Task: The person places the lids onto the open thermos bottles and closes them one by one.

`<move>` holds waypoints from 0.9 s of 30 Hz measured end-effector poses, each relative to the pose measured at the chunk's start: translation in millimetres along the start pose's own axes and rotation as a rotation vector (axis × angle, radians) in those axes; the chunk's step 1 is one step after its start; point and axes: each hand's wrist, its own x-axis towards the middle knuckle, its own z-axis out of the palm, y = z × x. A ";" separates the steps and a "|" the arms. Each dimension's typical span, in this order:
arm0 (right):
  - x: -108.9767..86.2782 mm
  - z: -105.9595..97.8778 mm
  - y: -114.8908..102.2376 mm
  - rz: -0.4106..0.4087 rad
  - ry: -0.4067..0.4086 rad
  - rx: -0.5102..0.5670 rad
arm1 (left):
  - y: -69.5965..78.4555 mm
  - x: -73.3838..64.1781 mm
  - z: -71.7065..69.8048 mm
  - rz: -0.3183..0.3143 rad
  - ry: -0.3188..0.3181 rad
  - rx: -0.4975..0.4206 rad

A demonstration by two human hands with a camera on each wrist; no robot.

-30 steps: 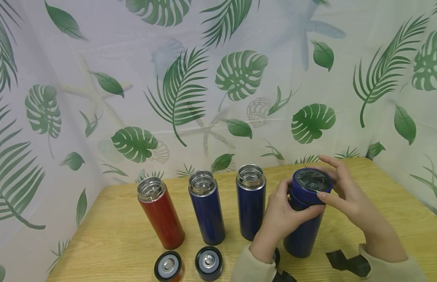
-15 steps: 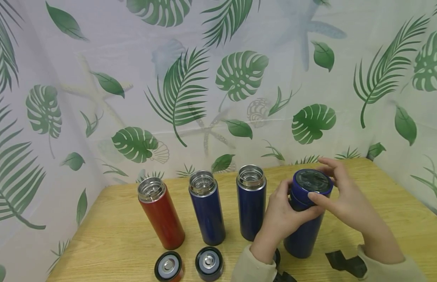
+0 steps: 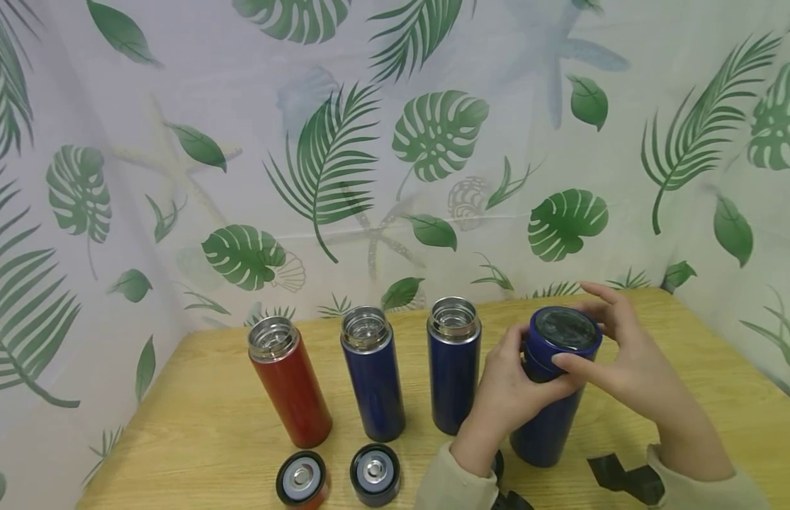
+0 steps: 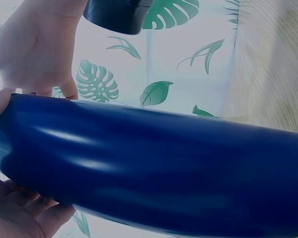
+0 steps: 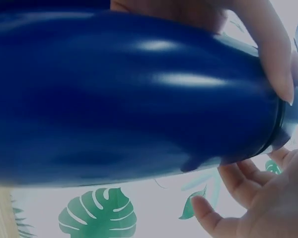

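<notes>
A blue thermos bottle [image 3: 544,432] stands upright on the table at the right, its lid [image 3: 565,331] on top, dark on its upper face. My left hand [image 3: 506,393] grips the bottle just below the lid, thumb across the near side. With thumb in front and fingers behind, my right hand [image 3: 630,368] holds the lid's rim. In the left wrist view the blue bottle body [image 4: 154,158] fills the middle. The right wrist view shows the bottle [image 5: 114,99] with fingers around its lid end.
To the left stand an uncapped red bottle [image 3: 292,397], a blue one [image 3: 374,389] and another blue one [image 3: 454,375]. In front lie an upturned red lid [image 3: 302,479] and a blue lid [image 3: 375,473]. Dark straps [image 3: 624,478] hang by my sleeves.
My right thumb has slid left along the lid's near rim, and the right hand has turned slightly. The left hand keeps its grip on the bottle.
</notes>
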 end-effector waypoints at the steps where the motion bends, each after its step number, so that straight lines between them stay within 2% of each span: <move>1: -0.1 0.5 -0.3 0.025 0.008 -0.036 | 0.3 0.0 0.0 0.001 0.001 0.004; 3: 0.2 1.2 -0.2 0.042 0.016 -0.075 | 1.1 -0.2 -0.1 0.004 0.000 0.007; 5: 0.3 0.8 0.8 0.029 0.009 -0.060 | 1.9 -0.4 -0.2 0.002 -0.002 0.003; 7: 0.1 -1.1 2.9 -0.024 -0.015 0.019 | 2.6 -1.0 -0.5 -0.003 -0.003 0.003; 11: -0.8 -7.2 6.7 -0.126 -0.138 0.240 | 3.0 -2.0 -0.9 -0.019 -0.015 -0.008; 14: -0.7 -9.5 7.3 -0.156 -0.198 0.292 | 2.8 -1.6 -1.3 -0.013 -0.022 -0.012; 18: 0.0 -8.6 8.0 -0.167 -0.171 0.255 | 2.4 -1.2 -1.4 0.003 -0.016 -0.009; 24: -0.3 -4.5 7.6 -0.054 -0.038 -0.001 | 2.3 -0.9 -0.1 0.029 0.002 0.017; 27: -1.2 -3.5 6.6 -0.041 -0.034 -0.045 | 0.9 -1.6 -0.3 0.031 0.003 0.031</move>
